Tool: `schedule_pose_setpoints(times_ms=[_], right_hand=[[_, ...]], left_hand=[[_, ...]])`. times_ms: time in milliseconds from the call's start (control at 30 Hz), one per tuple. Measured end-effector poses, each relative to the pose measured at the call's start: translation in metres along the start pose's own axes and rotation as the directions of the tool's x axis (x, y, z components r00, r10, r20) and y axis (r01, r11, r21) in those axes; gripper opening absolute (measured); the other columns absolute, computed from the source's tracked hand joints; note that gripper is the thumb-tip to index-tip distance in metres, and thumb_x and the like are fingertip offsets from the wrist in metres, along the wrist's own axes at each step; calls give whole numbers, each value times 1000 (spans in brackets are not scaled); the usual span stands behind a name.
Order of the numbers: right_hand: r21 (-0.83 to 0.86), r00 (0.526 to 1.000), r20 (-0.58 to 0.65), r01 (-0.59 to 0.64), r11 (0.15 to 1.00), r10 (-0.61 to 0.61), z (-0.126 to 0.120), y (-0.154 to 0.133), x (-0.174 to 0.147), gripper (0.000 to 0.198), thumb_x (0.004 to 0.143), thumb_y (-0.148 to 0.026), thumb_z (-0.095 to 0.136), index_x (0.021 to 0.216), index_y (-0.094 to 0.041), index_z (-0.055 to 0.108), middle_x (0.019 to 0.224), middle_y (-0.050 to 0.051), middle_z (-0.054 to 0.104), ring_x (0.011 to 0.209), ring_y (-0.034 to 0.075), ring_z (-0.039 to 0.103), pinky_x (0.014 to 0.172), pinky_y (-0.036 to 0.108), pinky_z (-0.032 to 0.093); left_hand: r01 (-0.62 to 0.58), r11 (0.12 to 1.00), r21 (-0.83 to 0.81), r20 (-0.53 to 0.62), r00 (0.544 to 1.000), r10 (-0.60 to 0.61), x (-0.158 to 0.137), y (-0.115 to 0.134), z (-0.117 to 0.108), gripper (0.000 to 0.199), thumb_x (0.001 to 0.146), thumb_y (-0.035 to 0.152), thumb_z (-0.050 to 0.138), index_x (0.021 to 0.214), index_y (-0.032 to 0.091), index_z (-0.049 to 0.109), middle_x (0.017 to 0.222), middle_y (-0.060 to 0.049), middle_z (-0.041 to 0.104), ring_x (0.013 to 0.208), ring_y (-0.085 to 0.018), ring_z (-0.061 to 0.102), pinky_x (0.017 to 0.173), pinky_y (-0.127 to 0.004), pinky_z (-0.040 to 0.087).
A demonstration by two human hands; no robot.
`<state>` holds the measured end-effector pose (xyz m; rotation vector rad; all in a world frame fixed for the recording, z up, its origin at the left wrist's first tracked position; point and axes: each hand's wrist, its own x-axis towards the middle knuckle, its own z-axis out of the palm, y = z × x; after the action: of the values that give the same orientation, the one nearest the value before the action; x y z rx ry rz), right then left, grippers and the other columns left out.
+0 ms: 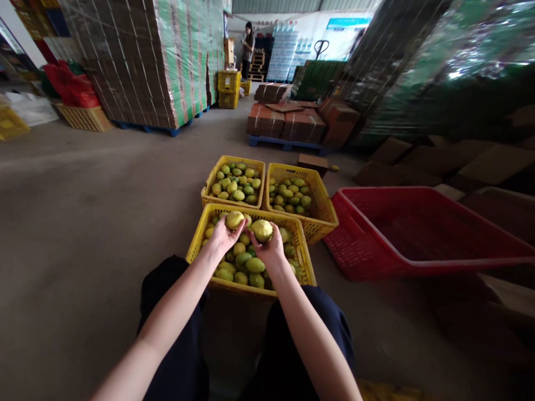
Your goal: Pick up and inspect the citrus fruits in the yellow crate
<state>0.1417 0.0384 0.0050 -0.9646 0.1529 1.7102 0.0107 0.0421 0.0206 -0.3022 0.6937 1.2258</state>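
Observation:
My left hand is closed around a yellow-green lemon. A larger, bumpy yellow lemon sits in the fingers of my right hand. Both hands are side by side above the nearest yellow crate, which holds many green and yellow lemons. Just beyond it stand two more yellow crates with lemons, the back left crate and the back right crate. My hands and forearms hide part of the fruit in the near crate.
A large red crate stands on the right, beside the yellow ones. Flat cardboard bundles rest on a blue pallet ahead. Tall wrapped stacks rise on both sides. A person stands far back. One loose lemon lies on the floor.

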Motion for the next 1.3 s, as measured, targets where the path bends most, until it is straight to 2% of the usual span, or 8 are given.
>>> schedule_pose_setpoints(times_ms=[233,500,733,1000,1300], right_hand=[[-23,999,-46,25,999,-26,4,-1,-6,15,98,-31,50,96,-22,62,65,-1,70,55,16,70,46,24,61],[-56,999,-24,37,998,-38,4,1,-8,19,98,-32,48,92,-21,63,59,0,69,48,16,66,44,24,58],[-99,999,17,50,994,-49,5,1,-6,23,99,-33,47,88,-20,62,61,1,70,50,16,67,44,25,58],[-91,1000,1,11,996,-11,5,2,-7,19,95,-33,51,86,-20,61,61,1,68,50,16,65,46,24,57],[-89,1000,2,14,996,-13,6,1,-8,21,96,-33,48,87,-20,62,62,1,68,50,16,64,45,24,57]], left_hand=[[38,999,30,24,999,-39,5,-1,-2,36,104,33,43,127,11,60,84,-10,70,73,-22,74,48,-24,61],[94,994,52,0,996,-95,2,0,2,43,103,37,42,127,6,59,80,-11,66,59,-16,66,42,-19,56],[99,993,63,7,995,-100,4,0,1,41,103,36,43,125,6,60,76,-10,66,56,-16,64,41,-18,54],[51,996,78,-21,999,-50,2,-1,2,39,102,36,45,123,7,61,75,-9,65,55,-15,63,40,-17,53],[97,993,69,-18,995,-96,6,0,-2,38,101,36,45,121,8,62,74,-7,64,54,-14,62,39,-17,53]])
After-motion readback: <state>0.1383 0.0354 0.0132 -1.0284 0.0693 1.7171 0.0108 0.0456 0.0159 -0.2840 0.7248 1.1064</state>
